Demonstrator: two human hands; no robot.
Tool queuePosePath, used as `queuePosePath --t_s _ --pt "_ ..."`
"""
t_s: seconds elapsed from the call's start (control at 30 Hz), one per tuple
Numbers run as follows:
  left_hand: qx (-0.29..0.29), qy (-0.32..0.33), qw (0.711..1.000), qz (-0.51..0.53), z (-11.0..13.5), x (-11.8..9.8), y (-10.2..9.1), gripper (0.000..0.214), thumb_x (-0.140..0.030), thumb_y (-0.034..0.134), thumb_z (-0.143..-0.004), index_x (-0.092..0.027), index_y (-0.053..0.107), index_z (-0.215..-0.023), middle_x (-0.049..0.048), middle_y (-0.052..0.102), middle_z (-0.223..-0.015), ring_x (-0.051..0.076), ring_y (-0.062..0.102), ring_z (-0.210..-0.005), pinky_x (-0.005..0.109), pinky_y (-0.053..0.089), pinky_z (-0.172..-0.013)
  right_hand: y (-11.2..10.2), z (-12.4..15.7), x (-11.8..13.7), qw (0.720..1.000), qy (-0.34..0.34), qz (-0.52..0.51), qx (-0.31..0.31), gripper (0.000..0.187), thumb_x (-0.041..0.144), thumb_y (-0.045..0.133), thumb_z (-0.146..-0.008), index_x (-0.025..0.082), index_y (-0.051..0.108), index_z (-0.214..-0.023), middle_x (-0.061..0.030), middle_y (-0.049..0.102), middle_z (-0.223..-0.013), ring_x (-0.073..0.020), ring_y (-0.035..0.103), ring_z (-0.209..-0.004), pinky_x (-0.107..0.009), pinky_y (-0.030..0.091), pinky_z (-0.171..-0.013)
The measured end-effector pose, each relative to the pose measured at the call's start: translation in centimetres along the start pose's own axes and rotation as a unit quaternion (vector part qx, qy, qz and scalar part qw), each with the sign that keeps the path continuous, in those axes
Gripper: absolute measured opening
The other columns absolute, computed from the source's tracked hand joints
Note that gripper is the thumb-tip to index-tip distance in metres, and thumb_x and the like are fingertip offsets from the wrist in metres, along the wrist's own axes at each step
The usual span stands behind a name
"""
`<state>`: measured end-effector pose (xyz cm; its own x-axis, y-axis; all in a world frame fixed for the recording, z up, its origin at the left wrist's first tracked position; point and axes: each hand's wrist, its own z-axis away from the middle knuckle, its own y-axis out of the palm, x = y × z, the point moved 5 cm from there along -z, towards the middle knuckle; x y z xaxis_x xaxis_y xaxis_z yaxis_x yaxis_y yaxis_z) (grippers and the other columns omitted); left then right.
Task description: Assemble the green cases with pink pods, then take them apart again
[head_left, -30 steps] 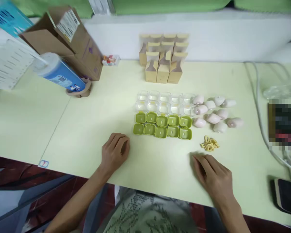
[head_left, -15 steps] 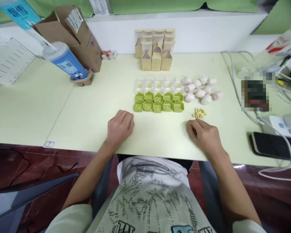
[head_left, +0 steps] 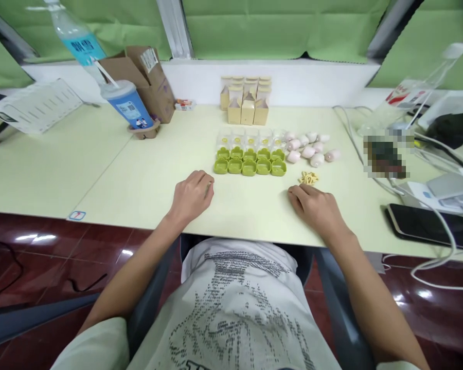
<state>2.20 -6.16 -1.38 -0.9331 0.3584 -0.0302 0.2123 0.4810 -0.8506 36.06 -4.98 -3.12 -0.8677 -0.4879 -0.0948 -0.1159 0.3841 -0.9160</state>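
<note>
My left hand (head_left: 193,196) rests on the pale table (head_left: 100,169) with its fingers curled loosely, holding nothing that I can see. My right hand (head_left: 312,206) lies palm down near the table's front edge, fingers loosely bent and empty, just below a small heap of yellow rings (head_left: 308,178). Between and beyond the hands stand two rows of open green cases (head_left: 249,162) with clear lids (head_left: 250,139) behind them. To their right lie several pink-white oval pieces (head_left: 310,145).
Small tan cartons (head_left: 247,100) stand at the wall. A blue cup with a straw (head_left: 129,107), a brown box (head_left: 150,77) and a water bottle (head_left: 75,41) are at back left. A phone (head_left: 428,226), cables (head_left: 440,257) and devices crowd the right.
The camera has pulled back and tilted up, so more of the room and my lap show. Both hands stay resting on the table; the right hand drew slightly toward the yellow rings.
</note>
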Motion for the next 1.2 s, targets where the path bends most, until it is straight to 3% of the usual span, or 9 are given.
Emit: queuePosePath --t_s 0.17,0.3,0.43,0.53,0.67,0.77,0.87,0.97,1.2 --pt "0.001 0.019 0.999 0.042 0.1 -1.0 -0.3 0.014 -0.016 0.058 -0.107 -0.025 0.068 -0.109 0.0102 0.077 -0.109 0.029 0.076 -0.106 0.043 0.064 -0.081 0.0 0.2 0.2 0.999 -0.024 0.003 -0.048 0.037 0.027 0.047 -0.117 0.020 0.076 -0.095 -0.0066 0.076 -0.083 -0.0181 0.065 -0.069 -0.034 0.030 -0.059" --pt "-0.037 -0.047 0.981 0.182 -1.4 1.1 0.0 0.035 -0.031 0.066 -0.108 -0.026 0.060 -0.142 0.0175 0.065 -0.148 0.031 0.066 -0.143 0.051 0.065 -0.115 -1.5 -0.8 0.0 0.997 -0.014 -0.033 -0.065 0.033 0.030 0.052 -0.115 0.022 0.077 -0.095 -0.0073 0.078 -0.086 -0.0189 0.068 -0.071 -0.034 0.034 -0.059" --pt "-0.031 -0.172 0.909 0.378 -6.6 6.7 4.9 0.045 -0.051 0.068 -0.108 -0.031 0.054 -0.145 0.0140 0.061 -0.159 0.030 0.060 -0.157 0.052 0.058 -0.125 -4.3 -6.7 -3.2 0.996 0.044 -0.074 -0.033 0.022 0.028 0.059 -0.106 0.021 0.077 -0.096 -0.0116 0.078 -0.093 -0.0253 0.068 -0.077 -0.037 0.036 -0.060" --pt "-0.005 -0.263 0.857 0.442 -10.9 10.3 10.3 0.044 -0.058 0.063 -0.111 -0.030 0.054 -0.143 0.0150 0.059 -0.164 0.030 0.054 -0.164 0.055 0.051 -0.132 -4.6 -13.4 -7.5 0.992 0.088 -0.093 0.015 0.024 0.018 0.059 -0.103 0.016 0.082 -0.110 -0.0179 0.081 -0.106 -0.0322 0.072 -0.094 -0.044 0.051 -0.081" --pt "-0.013 -0.260 0.842 0.473 -14.2 11.7 14.1 0.060 -0.075 0.052 -0.110 -0.029 0.054 -0.148 0.0190 0.058 -0.164 0.031 0.057 -0.161 0.057 0.054 -0.128 -1.1 -20.1 -11.7 0.981 0.056 -0.151 0.104 0.048 0.016 0.057 -0.103 0.007 0.077 -0.146 -0.0206 0.080 -0.138 -0.0347 0.070 -0.129 -0.052 0.050 -0.113" --pt "-0.004 -0.209 0.847 0.488 -14.3 11.3 14.8 0.074 -0.085 0.049 -0.106 -0.031 0.053 -0.156 0.0178 0.059 -0.163 0.031 0.058 -0.159 0.056 0.053 -0.129 2.7 -22.0 -13.3 0.972 0.059 -0.188 0.126 0.070 0.023 0.078 -0.091 0.017 0.069 -0.160 -0.0168 0.077 -0.149 -0.0363 0.071 -0.127 -0.055 0.056 -0.111" --pt "-0.010 -0.179 0.870 0.460 -13.9 11.0 14.4 0.074 -0.085 0.046 -0.107 -0.033 0.054 -0.159 0.0159 0.061 -0.163 0.031 0.056 -0.162 0.058 0.051 -0.131 5.6 -22.5 -13.6 0.970 0.051 -0.202 0.127 0.070 0.037 0.088 -0.086 0.022 0.076 -0.154 -0.0143 0.083 -0.132 -0.0345 0.075 -0.109 -0.054 0.062 -0.098" --pt "-0.019 -0.177 0.877 0.446 -13.9 11.0 14.1 0.069 -0.080 0.047 -0.109 -0.033 0.056 -0.159 0.0156 0.062 -0.164 0.033 0.055 -0.163 0.061 0.050 -0.132 7.4 -22.9 -13.6 0.971 0.053 -0.188 0.135 0.066 0.037 0.093 -0.081 0.020 0.082 -0.144 -0.0133 0.085 -0.118 -0.0325 0.074 -0.100 -0.051 0.063 -0.093" --pt "0.003 -0.168 0.881 0.443 -14.2 10.6 14.1 0.066 -0.074 0.045 -0.113 -0.032 0.053 -0.163 0.0161 0.058 -0.169 0.031 0.055 -0.164 0.063 0.048 -0.133 8.4 -23.9 -13.2 0.975 0.023 -0.192 0.105 0.056 0.046 0.098 -0.081 0.023 0.086 -0.130 -0.0110 0.083 -0.120 -0.0299 0.072 -0.105 -0.050 0.062 -0.098"
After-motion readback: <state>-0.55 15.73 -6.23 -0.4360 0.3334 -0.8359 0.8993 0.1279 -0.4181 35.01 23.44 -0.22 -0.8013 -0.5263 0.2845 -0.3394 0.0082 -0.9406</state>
